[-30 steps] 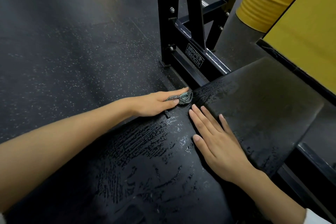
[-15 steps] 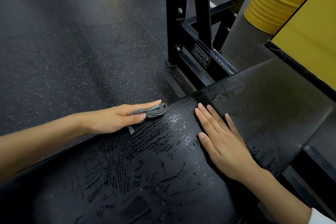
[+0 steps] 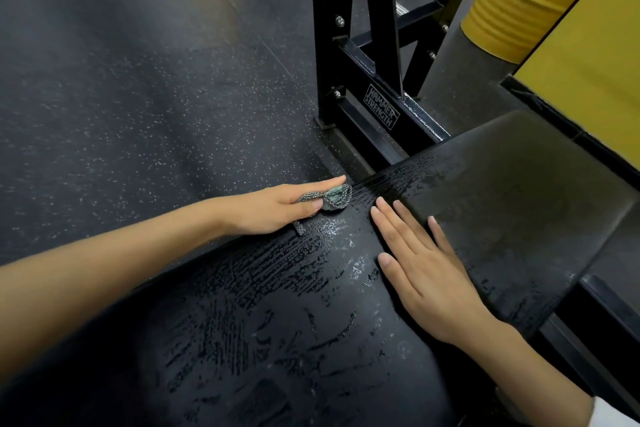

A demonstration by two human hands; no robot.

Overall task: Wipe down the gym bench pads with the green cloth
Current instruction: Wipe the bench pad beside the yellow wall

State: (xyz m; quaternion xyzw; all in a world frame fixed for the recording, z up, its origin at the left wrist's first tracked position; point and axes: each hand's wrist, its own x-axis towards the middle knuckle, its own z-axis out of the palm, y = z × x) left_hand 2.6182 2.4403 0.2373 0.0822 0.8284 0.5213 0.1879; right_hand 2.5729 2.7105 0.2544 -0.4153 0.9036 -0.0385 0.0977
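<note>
While the green cloth (image 3: 331, 198) is sitting bunched against the left edge of the long bench pad (image 3: 277, 322), the left hand (image 3: 273, 210) is pinching it between thumb and fingers, with the index finger stretching along the pad's edge. Wet streaks are glistening across the black surface. The right hand (image 3: 426, 277) is lying flat, fingers straight, holding nothing, where this pad is meeting the shorter pad (image 3: 519, 204). Beyond them, a black steel frame (image 3: 381, 111) is standing on the speckled floor (image 3: 138, 87), near a yellow column (image 3: 512, 10).
</note>
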